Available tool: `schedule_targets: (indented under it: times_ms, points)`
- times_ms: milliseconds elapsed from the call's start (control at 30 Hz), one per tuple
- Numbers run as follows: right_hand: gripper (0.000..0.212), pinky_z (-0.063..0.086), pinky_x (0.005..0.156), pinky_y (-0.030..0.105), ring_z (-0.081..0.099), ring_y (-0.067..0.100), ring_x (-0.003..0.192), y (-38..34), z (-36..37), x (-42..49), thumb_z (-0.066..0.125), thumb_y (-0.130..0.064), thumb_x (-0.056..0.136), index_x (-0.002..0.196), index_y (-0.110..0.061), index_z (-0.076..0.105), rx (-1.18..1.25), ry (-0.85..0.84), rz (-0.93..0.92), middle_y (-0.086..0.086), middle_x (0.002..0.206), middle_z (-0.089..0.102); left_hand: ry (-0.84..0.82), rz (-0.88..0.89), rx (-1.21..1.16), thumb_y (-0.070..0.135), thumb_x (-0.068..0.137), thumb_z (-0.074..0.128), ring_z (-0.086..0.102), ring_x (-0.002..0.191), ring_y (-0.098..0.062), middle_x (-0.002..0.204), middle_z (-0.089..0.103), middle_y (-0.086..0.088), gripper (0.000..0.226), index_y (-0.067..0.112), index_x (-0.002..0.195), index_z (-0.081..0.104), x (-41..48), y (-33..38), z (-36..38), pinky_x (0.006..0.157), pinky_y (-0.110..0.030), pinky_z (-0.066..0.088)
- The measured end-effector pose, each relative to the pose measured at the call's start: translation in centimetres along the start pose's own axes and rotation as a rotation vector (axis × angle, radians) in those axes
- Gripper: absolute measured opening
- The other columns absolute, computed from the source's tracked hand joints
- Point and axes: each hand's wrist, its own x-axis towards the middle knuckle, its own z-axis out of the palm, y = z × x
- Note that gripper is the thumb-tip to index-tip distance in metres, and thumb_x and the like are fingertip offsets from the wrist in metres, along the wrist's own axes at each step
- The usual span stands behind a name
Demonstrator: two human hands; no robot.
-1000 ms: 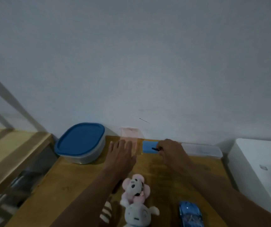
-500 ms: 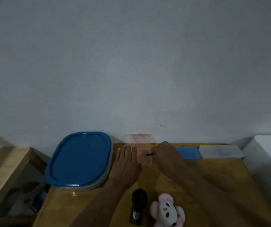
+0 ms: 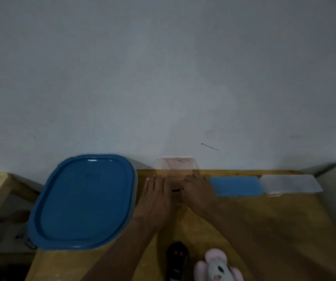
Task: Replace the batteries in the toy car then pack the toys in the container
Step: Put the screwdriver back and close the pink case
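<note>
Right hand point(image 3: 198, 191) pinching small dark tool point(image 3: 176, 190), left hand point(image 3: 157, 196) flat, fingers spread, pink box point(image 3: 177, 165) partly hidden

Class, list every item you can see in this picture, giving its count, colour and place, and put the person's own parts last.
Large oval plastic container with blue lid: one, blue, left end of table.
Small translucent pink plastic box: one, pink, against the wall, between the hands.
Flat blue rectangular box: one, blue, right of the hands.
Flat clear rectangular box: one, whitish, far right.
Black remote control: one, black, near edge.
Pink plush toy: one, pink and white, right of the remote.
Wooden table: one, yellowish brown.
Left hand: flat, left of pink box.
Right hand: holding a small dark object.
</note>
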Motion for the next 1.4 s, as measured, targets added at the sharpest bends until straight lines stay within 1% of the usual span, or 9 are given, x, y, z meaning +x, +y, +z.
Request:
schedule_targets:
  times_ms: [200,300,367,567,700,833,1100,1300,1400]
  points:
    - [0.036,0.032,0.101,0.042,0.042,0.025,0.117,-0.3,1.2,1.2,0.052,-0.029,0.093,0.129,-0.03,0.052,0.068,0.03,-0.011,-0.003,0.134,0.055,-0.013,-0.057,-0.128,0.029,0.099,0.024,0.035,0.134,-0.031,0.143,0.037,-0.016,0.05,0.008,0.144,0.028,0.5,-0.2,1.8,0.119,-0.045,0.021]
    - [0.036,0.034,0.099,0.048,0.044,0.026,0.115,-0.4,1.6,1.6,0.054,-0.03,0.092,0.127,-0.036,0.053,0.113,0.048,-0.017,-0.005,0.132,0.057,0.021,-0.013,-0.092,0.02,0.091,0.045,0.061,0.104,-0.036,0.116,0.06,-0.023,0.04,-0.001,0.123,0.056,0.5,-0.3,2.2,0.095,-0.045,0.051]
    - [0.033,0.035,0.098,0.049,0.045,0.025,0.111,-0.5,2.0,1.6,0.052,-0.031,0.092,0.124,-0.041,0.054,0.138,0.075,-0.002,-0.008,0.127,0.06,0.054,0.014,-0.048,0.016,0.077,0.069,0.065,0.087,-0.033,0.1,0.066,-0.021,0.035,-0.001,0.108,0.065,0.5,-0.2,2.0,0.08,-0.042,0.057]
    - [0.015,0.039,0.084,0.036,0.051,0.025,0.103,0.3,1.4,1.1,0.057,-0.021,0.089,0.099,-0.021,0.068,0.162,0.13,0.036,0.001,0.103,0.066,0.031,-0.038,-0.056,0.023,0.101,0.027,0.039,0.124,-0.031,0.142,0.036,-0.018,0.047,0.002,0.143,0.028,0.0,0.2,1.4,0.11,-0.04,0.031]
    - [0.012,0.046,0.076,0.031,0.057,0.022,0.093,1.5,0.7,1.0,0.057,-0.01,0.087,0.094,-0.012,0.067,0.398,0.308,0.296,0.005,0.096,0.063,0.018,-0.148,-0.315,0.023,0.095,0.041,0.042,0.118,-0.023,0.135,0.039,-0.013,0.05,0.011,0.142,0.026,0.4,0.3,1.3,0.101,-0.031,0.041]
    - [0.008,0.049,0.073,0.03,0.061,0.019,0.086,1.9,-0.4,1.5,0.059,-0.008,0.086,0.092,-0.014,0.063,0.6,0.306,0.398,0.004,0.092,0.067,0.002,-0.265,-0.469,0.019,0.099,0.036,0.05,0.114,-0.025,0.13,0.047,-0.013,0.037,0.011,0.135,0.039,1.4,0.3,1.7,0.095,-0.033,0.043]
    - [0.038,0.045,0.056,0.023,0.059,0.016,0.075,2.3,-0.3,0.5,0.061,-0.005,0.086,0.115,-0.02,0.041,0.727,0.335,0.34,0.0,0.086,0.062,0.004,-0.332,-0.527,0.025,0.103,0.033,0.054,0.116,-0.026,0.125,0.057,-0.009,0.033,0.01,0.126,0.051,1.7,0.6,1.9,0.088,-0.028,0.041]
    - [0.027,0.047,0.084,0.026,0.063,0.021,0.099,2.9,1.2,-2.0,0.055,-0.009,0.089,0.112,-0.012,0.068,0.427,0.243,0.098,0.005,0.108,0.067,0.091,-0.454,-0.857,0.02,0.096,0.05,0.064,0.089,-0.018,0.106,0.064,-0.004,0.045,0.016,0.136,0.03,0.4,0.8,1.5,0.069,-0.029,0.051]
    - [0.031,0.038,0.075,0.0,0.054,-0.014,0.087,2.6,1.2,-3.0,0.046,-0.004,0.095,0.124,-0.005,0.056,0.479,0.139,0.071,-0.014,0.103,0.054,0.107,-0.361,-0.859,0.021,0.09,0.061,0.064,0.083,-0.01,0.1,0.066,0.005,0.044,0.015,0.128,0.039,-0.2,1.0,1.5,0.059,-0.011,0.044]
